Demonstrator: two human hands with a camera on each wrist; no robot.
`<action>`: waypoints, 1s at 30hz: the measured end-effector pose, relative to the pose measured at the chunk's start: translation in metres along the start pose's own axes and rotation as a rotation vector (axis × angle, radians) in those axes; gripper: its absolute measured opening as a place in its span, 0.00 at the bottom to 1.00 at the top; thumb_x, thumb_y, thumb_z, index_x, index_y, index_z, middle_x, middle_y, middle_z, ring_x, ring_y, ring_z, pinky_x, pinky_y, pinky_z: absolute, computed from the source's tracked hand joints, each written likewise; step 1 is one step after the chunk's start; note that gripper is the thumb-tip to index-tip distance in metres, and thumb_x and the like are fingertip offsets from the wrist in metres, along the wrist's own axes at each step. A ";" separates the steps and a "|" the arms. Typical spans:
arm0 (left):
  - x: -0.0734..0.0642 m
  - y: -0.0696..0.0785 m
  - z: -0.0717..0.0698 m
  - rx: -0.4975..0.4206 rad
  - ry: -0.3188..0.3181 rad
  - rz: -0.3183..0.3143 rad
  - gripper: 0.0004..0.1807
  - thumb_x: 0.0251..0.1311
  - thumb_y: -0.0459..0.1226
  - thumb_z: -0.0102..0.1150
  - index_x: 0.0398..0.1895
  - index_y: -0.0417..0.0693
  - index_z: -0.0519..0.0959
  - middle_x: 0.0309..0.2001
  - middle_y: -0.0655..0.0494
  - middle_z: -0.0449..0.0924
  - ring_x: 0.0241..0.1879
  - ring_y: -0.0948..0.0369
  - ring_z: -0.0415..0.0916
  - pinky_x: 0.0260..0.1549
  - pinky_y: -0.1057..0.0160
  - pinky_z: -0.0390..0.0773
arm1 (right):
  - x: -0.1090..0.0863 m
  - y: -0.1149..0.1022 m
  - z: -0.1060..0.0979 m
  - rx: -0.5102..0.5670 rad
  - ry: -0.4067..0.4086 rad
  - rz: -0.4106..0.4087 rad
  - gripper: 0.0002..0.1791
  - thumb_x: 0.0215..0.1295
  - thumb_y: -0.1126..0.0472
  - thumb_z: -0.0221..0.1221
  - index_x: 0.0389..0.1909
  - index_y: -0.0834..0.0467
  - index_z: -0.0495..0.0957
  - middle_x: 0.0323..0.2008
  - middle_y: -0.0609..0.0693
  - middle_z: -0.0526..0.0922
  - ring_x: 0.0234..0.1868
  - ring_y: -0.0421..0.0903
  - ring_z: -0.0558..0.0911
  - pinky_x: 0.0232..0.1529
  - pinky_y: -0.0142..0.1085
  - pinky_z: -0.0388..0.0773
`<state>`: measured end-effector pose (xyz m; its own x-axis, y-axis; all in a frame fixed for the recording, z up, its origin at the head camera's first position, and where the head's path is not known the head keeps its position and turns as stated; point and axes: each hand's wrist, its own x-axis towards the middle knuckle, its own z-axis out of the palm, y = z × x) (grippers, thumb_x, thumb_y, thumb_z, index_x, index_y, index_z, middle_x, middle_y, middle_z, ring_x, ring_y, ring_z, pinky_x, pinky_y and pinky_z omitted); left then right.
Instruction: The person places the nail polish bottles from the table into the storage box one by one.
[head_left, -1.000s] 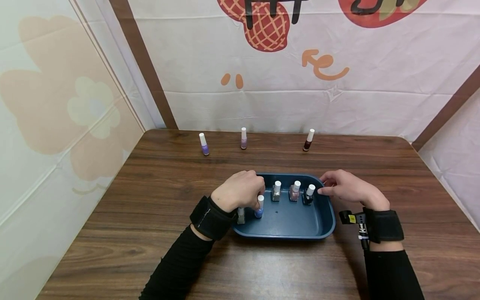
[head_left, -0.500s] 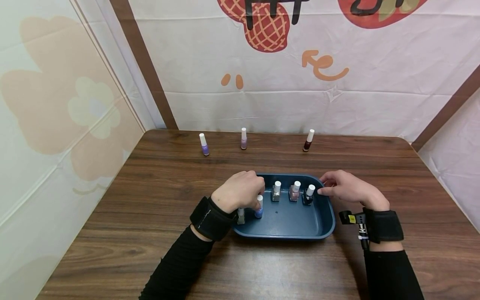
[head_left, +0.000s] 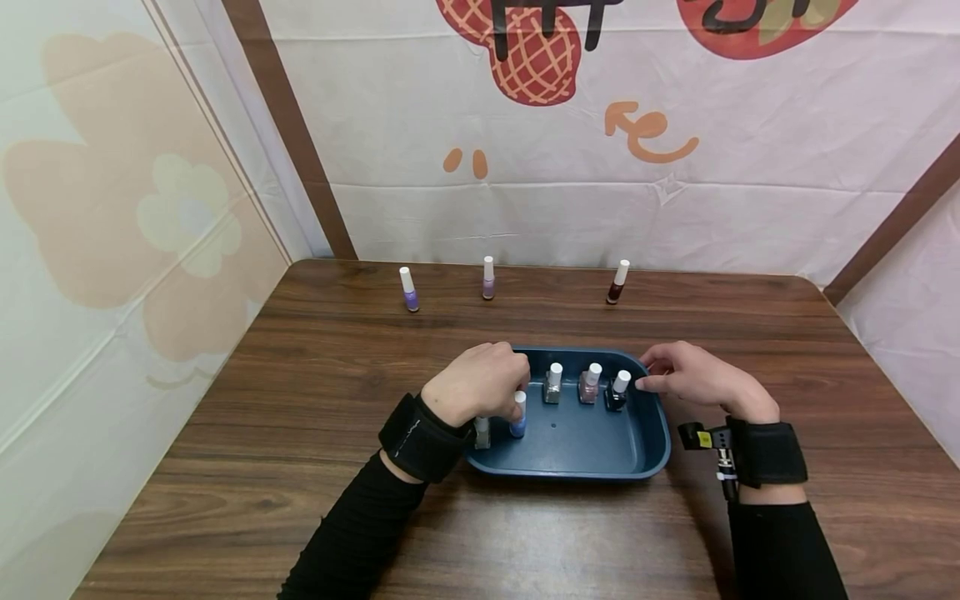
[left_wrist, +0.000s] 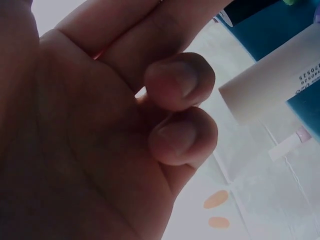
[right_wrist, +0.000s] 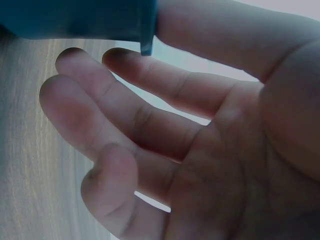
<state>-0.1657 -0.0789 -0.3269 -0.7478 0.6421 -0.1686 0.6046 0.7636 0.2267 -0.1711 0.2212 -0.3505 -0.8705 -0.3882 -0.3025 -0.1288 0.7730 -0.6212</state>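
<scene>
At lower centre, the tray looks part-filled: five bottles in, left hand pinching the blue one, right hand gripping the rim, three others outside.

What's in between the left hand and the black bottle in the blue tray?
The head view shows two bottles there: first a greyish bottle next to the left hand, then a pinkish bottle beside the black bottle.

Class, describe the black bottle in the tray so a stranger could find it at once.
On the wooden table sits a blue tray. Along its far side, the black bottle is rightmost of three, nearest the right hand. All have white caps, but its dark body sets it apart from the pinkish bottle and greyish bottle to its left.
</scene>
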 end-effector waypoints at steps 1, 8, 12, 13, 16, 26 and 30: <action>0.000 0.000 -0.001 -0.004 -0.002 0.002 0.07 0.46 0.40 0.74 0.26 0.51 0.85 0.23 0.63 0.77 0.22 0.67 0.70 0.24 0.69 0.72 | 0.000 0.000 0.000 0.000 0.000 0.003 0.20 0.67 0.56 0.58 0.52 0.67 0.75 0.41 0.56 0.83 0.40 0.47 0.80 0.39 0.37 0.76; -0.003 -0.006 -0.010 -0.057 -0.027 0.020 0.08 0.48 0.43 0.72 0.30 0.52 0.85 0.28 0.61 0.79 0.27 0.65 0.72 0.28 0.67 0.73 | 0.000 0.001 0.000 0.007 -0.002 0.007 0.18 0.67 0.57 0.57 0.51 0.66 0.75 0.39 0.54 0.84 0.39 0.50 0.80 0.37 0.37 0.74; -0.006 -0.013 -0.016 -0.081 -0.013 0.040 0.15 0.50 0.46 0.71 0.39 0.50 0.85 0.36 0.59 0.81 0.33 0.63 0.72 0.34 0.66 0.74 | 0.000 0.001 0.000 0.008 -0.002 0.009 0.18 0.67 0.57 0.57 0.51 0.66 0.75 0.38 0.54 0.84 0.38 0.49 0.80 0.37 0.37 0.74; -0.007 -0.016 -0.017 -0.092 0.000 0.053 0.16 0.51 0.47 0.71 0.40 0.50 0.85 0.37 0.59 0.82 0.35 0.63 0.72 0.35 0.65 0.75 | 0.000 0.001 0.000 0.008 -0.002 0.011 0.18 0.67 0.57 0.57 0.52 0.66 0.75 0.38 0.54 0.83 0.38 0.50 0.80 0.37 0.37 0.74; -0.009 -0.024 -0.022 -0.129 0.047 0.074 0.18 0.53 0.48 0.69 0.44 0.50 0.84 0.42 0.58 0.82 0.41 0.62 0.71 0.42 0.63 0.74 | 0.001 0.001 0.000 0.007 -0.004 0.015 0.19 0.67 0.56 0.57 0.52 0.66 0.75 0.39 0.54 0.83 0.39 0.50 0.79 0.37 0.37 0.74; -0.014 -0.063 -0.033 -0.288 0.308 0.095 0.12 0.58 0.44 0.66 0.42 0.49 0.84 0.41 0.56 0.84 0.40 0.59 0.71 0.39 0.61 0.72 | 0.002 0.001 0.000 -0.006 -0.005 0.010 0.19 0.67 0.56 0.57 0.52 0.66 0.75 0.40 0.54 0.84 0.39 0.48 0.80 0.37 0.37 0.74; -0.015 -0.078 -0.034 -0.337 0.410 0.067 0.11 0.59 0.42 0.65 0.42 0.47 0.84 0.41 0.54 0.84 0.40 0.57 0.72 0.40 0.60 0.72 | 0.002 0.001 0.000 -0.007 -0.004 0.011 0.19 0.67 0.56 0.57 0.52 0.65 0.75 0.40 0.54 0.84 0.39 0.48 0.80 0.37 0.37 0.74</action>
<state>-0.2111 -0.1503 -0.3091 -0.7970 0.5583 0.2302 0.5837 0.6144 0.5309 -0.1729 0.2210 -0.3517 -0.8702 -0.3814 -0.3118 -0.1228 0.7809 -0.6124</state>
